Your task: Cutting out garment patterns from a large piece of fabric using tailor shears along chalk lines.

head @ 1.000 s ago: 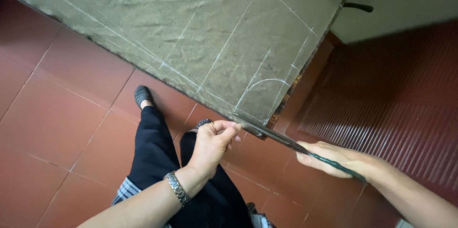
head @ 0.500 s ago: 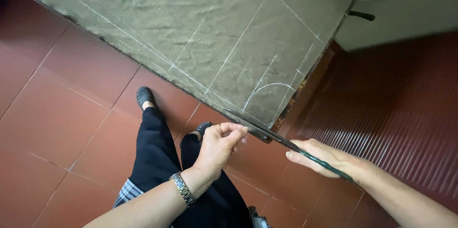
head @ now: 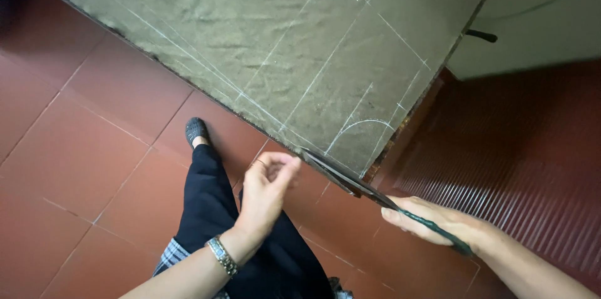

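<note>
The right hand (head: 447, 227) grips big scissors (head: 350, 183) whose blades bite the near edge of the green cloth (head: 263, 42) on the table – the left hand (head: 266, 189) pinches that edge – so the cutting looks barely begun, with most chalk lines (head: 325, 67) uncut.

The right hand (head: 446, 227) is gripping long dark scissors (head: 350, 183), whose blades are lying at the near edge of the olive-green fabric (head: 263, 42) marked with white chalk lines. The left hand (head: 266, 189), wearing a metal wristwatch (head: 222, 256), is pinching that fabric edge just beside the blade tips, above the red tiled floor (head: 81, 167).
</note>
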